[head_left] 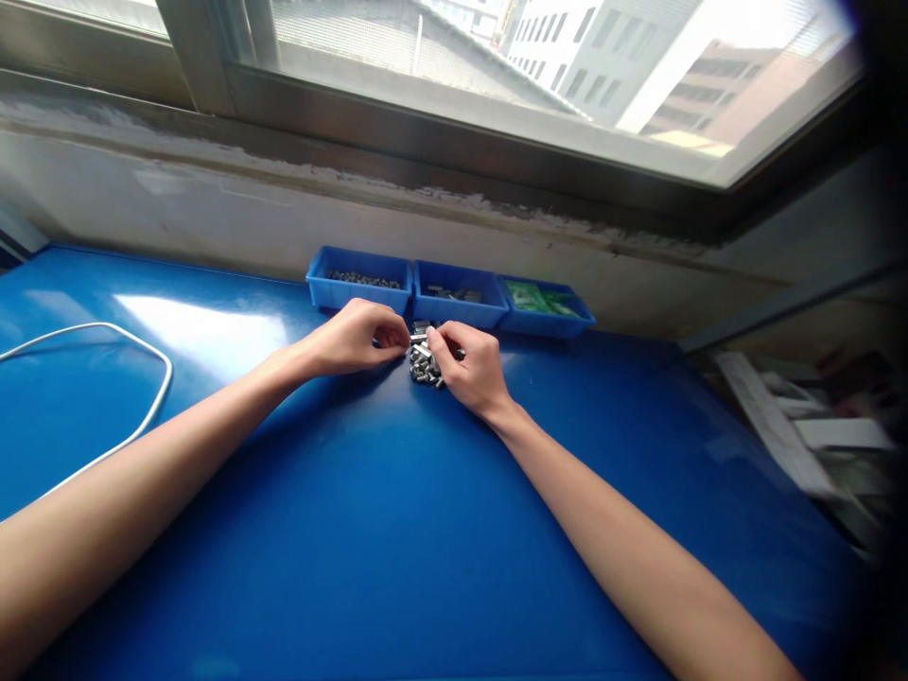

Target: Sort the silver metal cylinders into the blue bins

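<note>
Bare forearms [163,445] slant inward from the two lower corners, crossing a smooth, glossy blue tabletop [397,549] that reflects pale light at the left. Left hand [358,338]: thumb and fingers curl toward one another in a rounded arch, their tips beside the left edge of a compact heap of metal pieces [427,369]; whether the tips meet or grip a piece cannot be told. Right hand [469,364]: fingers folded, thumb extended along the upper part of the heap; a bright silvery piece [418,338] lies between the two hands, but what the right fingertips clamp, if anything, cannot be told. The heap rests on the tabletop in front of the bins, partly covered by the right hand, and consists of short, shiny, mostly cylindrical forms. Behind it, three blue, open-topped plastic bins stand in a row: the left bin [358,295] contains small, rounded metallic parts; the middle bin [460,311] contains elongated grey pieces; the right bin [545,323] contains green and whitish material of indistinct shape. A smooth white cable [168,374] bends in a loop at the left. Beyond the bins rise a rough-edged, plastered wall [234,218] and a metal window frame [397,123]
</note>
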The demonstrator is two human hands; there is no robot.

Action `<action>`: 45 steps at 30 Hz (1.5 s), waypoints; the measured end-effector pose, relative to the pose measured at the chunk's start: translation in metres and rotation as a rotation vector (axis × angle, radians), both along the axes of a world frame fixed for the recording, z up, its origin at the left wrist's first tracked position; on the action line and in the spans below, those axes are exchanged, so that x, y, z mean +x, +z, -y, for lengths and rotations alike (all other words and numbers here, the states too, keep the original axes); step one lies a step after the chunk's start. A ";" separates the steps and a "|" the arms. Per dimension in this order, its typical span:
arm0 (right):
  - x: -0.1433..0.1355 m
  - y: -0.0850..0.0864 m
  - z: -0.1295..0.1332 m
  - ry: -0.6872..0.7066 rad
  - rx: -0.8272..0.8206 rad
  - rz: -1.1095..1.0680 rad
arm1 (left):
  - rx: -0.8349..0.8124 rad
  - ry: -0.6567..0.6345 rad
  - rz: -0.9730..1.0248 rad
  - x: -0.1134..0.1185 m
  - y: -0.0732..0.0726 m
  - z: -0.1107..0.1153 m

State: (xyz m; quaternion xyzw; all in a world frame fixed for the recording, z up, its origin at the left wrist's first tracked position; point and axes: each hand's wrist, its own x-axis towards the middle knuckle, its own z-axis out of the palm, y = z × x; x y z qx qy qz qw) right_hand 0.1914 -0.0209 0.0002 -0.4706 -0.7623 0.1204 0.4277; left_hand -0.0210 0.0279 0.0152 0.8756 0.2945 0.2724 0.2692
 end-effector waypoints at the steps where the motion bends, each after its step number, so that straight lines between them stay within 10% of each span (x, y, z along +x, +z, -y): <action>1: 0.000 0.000 0.000 0.001 -0.003 0.002 | -0.019 0.014 0.017 0.000 -0.001 0.000; 21: 0.001 0.000 0.000 -0.003 -0.020 0.010 | -0.758 0.140 0.441 0.008 0.013 0.006; 33: 0.002 -0.002 -0.001 -0.003 -0.027 -0.001 | -0.326 0.446 0.617 0.001 0.013 -0.004; 45: 0.001 0.000 0.000 0.004 -0.013 0.004 | 0.126 0.023 -0.036 0.002 0.008 0.003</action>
